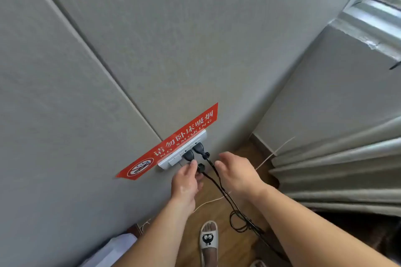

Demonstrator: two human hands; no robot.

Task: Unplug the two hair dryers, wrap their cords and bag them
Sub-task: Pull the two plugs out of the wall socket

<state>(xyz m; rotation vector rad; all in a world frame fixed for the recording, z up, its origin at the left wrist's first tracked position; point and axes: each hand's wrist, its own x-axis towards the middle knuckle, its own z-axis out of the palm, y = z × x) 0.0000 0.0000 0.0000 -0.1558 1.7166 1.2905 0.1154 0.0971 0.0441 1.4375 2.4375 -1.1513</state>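
Fingers of the left hand pinch the left plug, seated in the socket beside the right plug; the right hand hovers open. Pulling by the cord could strain it; a slanted tug may bend pins.

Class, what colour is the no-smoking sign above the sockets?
The sign is red with white lettering; head view.
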